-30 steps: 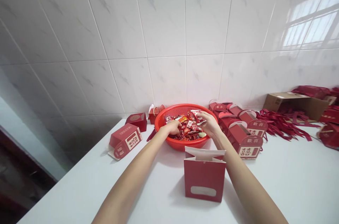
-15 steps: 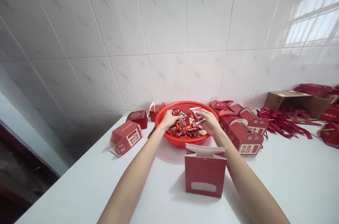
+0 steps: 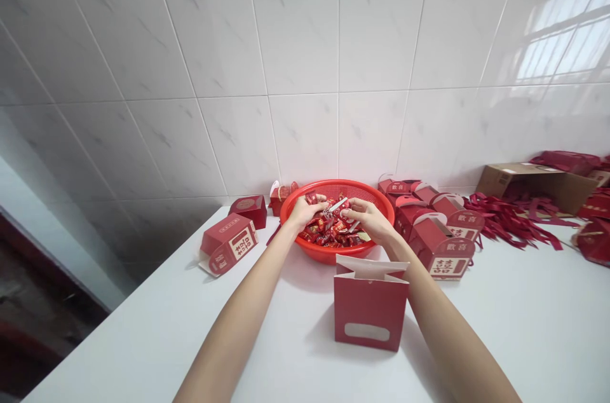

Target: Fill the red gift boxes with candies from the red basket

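Note:
A red plastic basket (image 3: 324, 255) with a mesh wall holds a heap of red-wrapped candies (image 3: 328, 234). Over its left side, my left hand (image 3: 305, 211) is closed on wrapped candies, with red wrapper showing at its fingertips. Opposite it, my right hand (image 3: 370, 220) pinches a red-and-white candy packet (image 3: 339, 207) above the heap. Between my forearms a red paper box (image 3: 370, 311) stands upright on the table, its top unfolded and a pale oval window on its near face.
Finished-looking red boxes (image 3: 445, 257) cluster right of the basket. Left lie a tipped red box (image 3: 229, 244) and a smaller dark red box (image 3: 250, 209). Red ribbons (image 3: 508, 218) and a cardboard carton (image 3: 534, 184) sit far right. A tiled wall (image 3: 305, 136) backs the white table (image 3: 157, 333).
My right hand has shifted slightly left, bringing its packet nearer my left hand. The packet has turned. The red box stays standing in place.

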`<action>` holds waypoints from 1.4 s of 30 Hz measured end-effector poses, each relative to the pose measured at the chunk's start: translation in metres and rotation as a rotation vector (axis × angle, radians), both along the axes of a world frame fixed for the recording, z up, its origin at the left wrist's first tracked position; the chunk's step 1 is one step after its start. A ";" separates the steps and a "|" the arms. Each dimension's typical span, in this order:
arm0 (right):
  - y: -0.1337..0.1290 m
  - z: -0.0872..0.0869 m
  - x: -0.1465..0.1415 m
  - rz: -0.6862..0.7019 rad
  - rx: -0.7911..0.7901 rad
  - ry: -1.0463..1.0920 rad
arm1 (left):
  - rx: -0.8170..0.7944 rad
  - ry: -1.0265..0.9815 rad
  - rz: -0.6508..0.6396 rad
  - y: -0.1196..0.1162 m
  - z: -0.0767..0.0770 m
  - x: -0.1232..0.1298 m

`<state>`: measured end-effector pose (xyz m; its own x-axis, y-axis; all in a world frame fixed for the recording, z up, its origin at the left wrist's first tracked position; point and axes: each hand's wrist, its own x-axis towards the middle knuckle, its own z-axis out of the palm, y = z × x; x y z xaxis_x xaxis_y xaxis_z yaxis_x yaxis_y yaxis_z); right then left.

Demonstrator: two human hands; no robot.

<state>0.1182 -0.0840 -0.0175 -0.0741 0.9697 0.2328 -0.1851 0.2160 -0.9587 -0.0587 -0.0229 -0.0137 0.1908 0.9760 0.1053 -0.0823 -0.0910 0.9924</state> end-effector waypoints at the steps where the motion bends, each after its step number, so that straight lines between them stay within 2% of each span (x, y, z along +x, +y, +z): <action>1: 0.000 0.000 0.000 -0.008 0.006 -0.010 | -0.014 -0.004 -0.008 -0.001 0.001 0.000; 8: 0.005 -0.009 0.003 -0.115 0.009 -0.020 | -0.154 -0.001 -0.079 -0.001 0.010 -0.004; 15: 0.005 -0.011 0.002 -0.209 0.020 -0.009 | -0.257 0.038 -0.144 0.004 0.009 -0.004; 25: 0.008 -0.008 -0.001 -0.256 0.051 -0.015 | -0.150 0.114 -0.042 0.012 -0.001 -0.006; 35: 0.013 -0.010 0.001 -0.248 0.052 -0.025 | 0.022 0.067 -0.072 0.010 -0.002 -0.006; 42: 0.014 -0.011 0.001 -0.248 0.041 -0.010 | 0.017 0.097 -0.109 0.003 0.002 -0.005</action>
